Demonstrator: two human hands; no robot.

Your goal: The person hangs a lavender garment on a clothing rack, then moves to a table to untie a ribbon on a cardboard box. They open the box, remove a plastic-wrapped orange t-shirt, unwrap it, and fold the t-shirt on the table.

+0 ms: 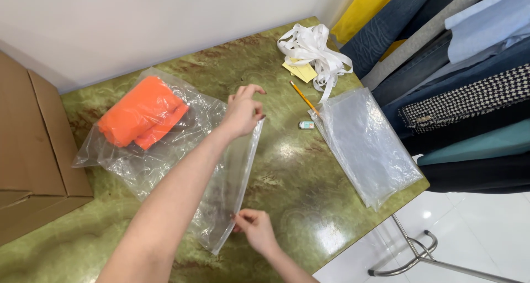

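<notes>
Right hand and left hand fingers pinch a clear bag on the green marbled table

My table: glossy green marbled top. On it lie the clear bag with the folded orange cloth, a stack of empty clear bags, white ribbon bundle, yellow notes, a pencil, small eraser.

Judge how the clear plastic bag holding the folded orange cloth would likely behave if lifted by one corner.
The clear bag looks thin and wrinkled, so it would probably sag limply. The orange cloth would likely slide toward the lowest end. Its glossy film may feel slippery.
</notes>
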